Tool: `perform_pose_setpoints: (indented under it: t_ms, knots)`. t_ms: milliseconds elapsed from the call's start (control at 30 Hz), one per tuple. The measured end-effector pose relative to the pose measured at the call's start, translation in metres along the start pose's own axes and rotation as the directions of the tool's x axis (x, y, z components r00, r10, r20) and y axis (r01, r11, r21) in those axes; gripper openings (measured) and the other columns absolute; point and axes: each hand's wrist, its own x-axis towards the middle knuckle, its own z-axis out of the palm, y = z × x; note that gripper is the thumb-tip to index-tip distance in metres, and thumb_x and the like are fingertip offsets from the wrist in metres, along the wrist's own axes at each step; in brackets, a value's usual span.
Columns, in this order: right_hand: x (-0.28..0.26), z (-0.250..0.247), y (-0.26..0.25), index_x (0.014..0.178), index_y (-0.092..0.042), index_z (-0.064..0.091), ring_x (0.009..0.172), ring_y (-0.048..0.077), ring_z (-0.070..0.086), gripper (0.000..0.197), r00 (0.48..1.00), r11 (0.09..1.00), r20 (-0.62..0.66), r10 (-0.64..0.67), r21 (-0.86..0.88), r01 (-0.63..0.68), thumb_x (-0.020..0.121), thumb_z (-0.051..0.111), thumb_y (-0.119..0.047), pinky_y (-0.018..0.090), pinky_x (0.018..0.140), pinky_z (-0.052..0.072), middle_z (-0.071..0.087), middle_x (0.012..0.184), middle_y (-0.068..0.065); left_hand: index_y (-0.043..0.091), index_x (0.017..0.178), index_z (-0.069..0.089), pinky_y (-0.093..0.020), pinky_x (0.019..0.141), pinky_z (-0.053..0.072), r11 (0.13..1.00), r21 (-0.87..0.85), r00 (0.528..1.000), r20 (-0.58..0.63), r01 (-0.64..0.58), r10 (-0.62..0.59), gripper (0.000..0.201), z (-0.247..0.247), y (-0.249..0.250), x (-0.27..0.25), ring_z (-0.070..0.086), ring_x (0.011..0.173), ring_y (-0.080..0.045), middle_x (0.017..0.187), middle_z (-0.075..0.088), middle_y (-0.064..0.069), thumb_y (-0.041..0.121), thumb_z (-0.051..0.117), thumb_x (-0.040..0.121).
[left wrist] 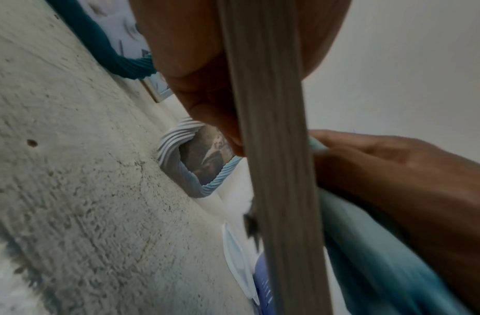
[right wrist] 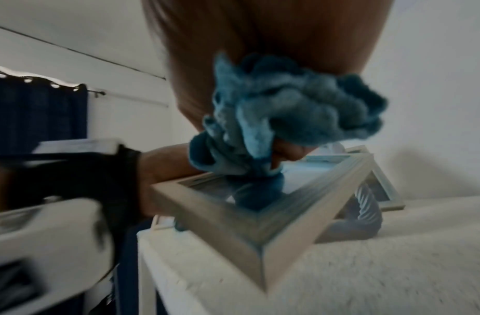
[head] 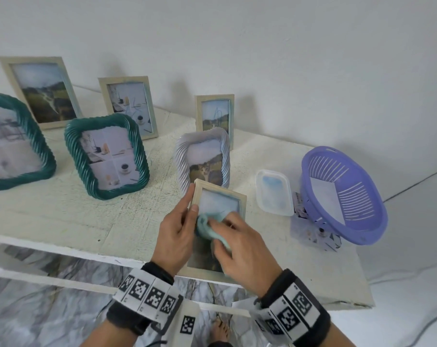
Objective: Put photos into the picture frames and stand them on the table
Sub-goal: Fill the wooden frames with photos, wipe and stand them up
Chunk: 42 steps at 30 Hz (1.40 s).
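Note:
A pale wooden picture frame with a landscape photo in it is held tilted above the table's front edge. My left hand grips its left side, thumb on the front. My right hand bunches a light blue cloth and presses it against the glass. The right wrist view shows the cloth wadded under my fingers on the frame. The left wrist view sees the frame's edge. Several filled frames stand on the white table.
Standing frames: two teal ones at left, a white ribbed one just behind my hands, wooden ones by the wall. A clear lidded box and a purple basket sit at right, over loose photos.

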Motion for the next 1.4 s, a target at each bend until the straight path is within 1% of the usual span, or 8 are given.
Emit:
perform_pose_setpoints:
  t_ms: [333, 533, 700, 933, 1100, 1200, 1333, 1400]
  knots:
    - [0.011, -0.005, 0.010, 0.122, -0.012, 0.058, 0.069, 0.012, 0.045, 0.031, 0.977, 0.973, -0.154, 0.147, -0.155, -0.171, 0.092, 0.056, -0.015, 0.014, 0.062, 0.033, 0.046, 0.096, 0.003, 0.042, 0.149, 0.035, -0.035, 0.069, 0.046, 0.999, 0.009, 0.999, 0.016, -0.034, 0.034, 0.051, -0.001, -0.012, -0.001, 0.049, 0.073, -0.014, 0.086, 0.056, -0.001, 0.046, 0.043, 0.098]
    - [-0.009, 0.000, -0.004, 0.122, -0.014, 0.058, 0.075, 0.010, 0.048, 0.038, 0.999, 0.993, 0.004, 0.045, -0.114, -0.044, 0.092, 0.039, -0.028, 0.018, 0.065, 0.042, 0.048, 0.101, 0.001, 0.024, 0.148, 0.038, -0.015, 0.053, 0.032, 0.999, -0.003, 0.999, -0.037, -0.034, 0.034, 0.046, -0.005, -0.002, -0.005, 0.033, 0.051, 0.000, 0.054, 0.039, 0.015, 0.022, 0.047, 0.103]
    - [0.013, -0.013, 0.010, 0.118, -0.011, 0.061, 0.069, 0.015, 0.046, 0.028, 0.971, 0.964, -0.169, 0.170, -0.174, -0.199, 0.092, 0.055, -0.017, 0.020, 0.063, 0.034, 0.046, 0.093, 0.005, 0.040, 0.149, 0.036, -0.052, 0.073, 0.054, 1.000, -0.020, 1.000, 0.017, -0.019, 0.019, 0.052, 0.003, -0.002, -0.002, 0.050, 0.081, -0.016, 0.091, 0.057, -0.002, 0.047, 0.044, 0.098]
    - [-0.013, -0.015, -0.002, 0.116, -0.017, 0.061, 0.078, 0.009, 0.044, 0.031, 0.978, 0.984, 0.131, -0.162, -0.054, 0.170, 0.091, 0.044, -0.023, 0.018, 0.064, 0.043, 0.045, 0.098, 0.000, 0.032, 0.147, 0.040, -0.026, 0.052, 0.045, 0.999, -0.002, 0.999, 0.032, -0.041, 0.042, 0.045, -0.003, 0.010, 0.000, 0.044, 0.057, -0.006, 0.061, 0.051, 0.016, 0.027, 0.045, 0.103]
    - [0.013, -0.028, 0.010, 0.117, -0.014, 0.061, 0.078, 0.017, 0.051, 0.028, 0.998, 0.979, -0.061, -0.024, -0.202, 0.011, 0.090, 0.054, -0.017, 0.018, 0.064, 0.036, 0.046, 0.096, 0.003, 0.020, 0.148, 0.040, -0.040, 0.111, 0.042, 0.997, -0.072, 0.999, 0.043, -0.017, 0.020, 0.046, 0.006, 0.020, -0.003, 0.051, 0.133, -0.017, 0.142, 0.055, -0.007, 0.019, 0.045, 0.102]
    - [0.016, -0.020, -0.001, 0.118, -0.014, 0.060, 0.074, 0.011, 0.043, 0.029, 0.999, 0.984, -0.019, -0.042, -0.172, 0.038, 0.092, 0.049, -0.020, 0.015, 0.063, 0.033, 0.041, 0.096, -0.001, 0.020, 0.148, 0.041, -0.041, 0.108, 0.045, 0.994, -0.103, 0.999, 0.039, 0.032, -0.029, 0.047, 0.005, 0.018, 0.000, 0.057, 0.126, -0.015, 0.137, 0.059, -0.004, 0.020, 0.045, 0.101]
    - [-0.004, -0.021, -0.005, 0.113, -0.021, 0.063, 0.077, 0.011, 0.046, 0.034, 0.975, 0.979, 0.175, -0.135, -0.125, 0.158, 0.089, 0.041, -0.030, 0.023, 0.056, 0.045, 0.044, 0.095, -0.002, 0.023, 0.147, 0.042, -0.025, 0.063, 0.050, 0.997, -0.077, 0.999, 0.034, 0.014, -0.011, 0.045, -0.002, 0.013, 0.000, 0.053, 0.062, 0.000, 0.073, 0.065, -0.009, 0.021, 0.046, 0.102]
    - [0.001, -0.026, 0.003, 0.112, -0.021, 0.064, 0.075, 0.012, 0.048, 0.030, 0.985, 0.971, 0.123, -0.119, -0.191, 0.141, 0.088, 0.047, -0.027, 0.020, 0.053, 0.041, 0.046, 0.093, -0.002, 0.019, 0.147, 0.039, -0.024, 0.072, 0.057, 0.995, -0.099, 0.999, 0.044, 0.020, -0.015, 0.044, 0.000, 0.019, -0.001, 0.070, 0.084, -0.001, 0.101, 0.071, -0.019, 0.014, 0.044, 0.104]
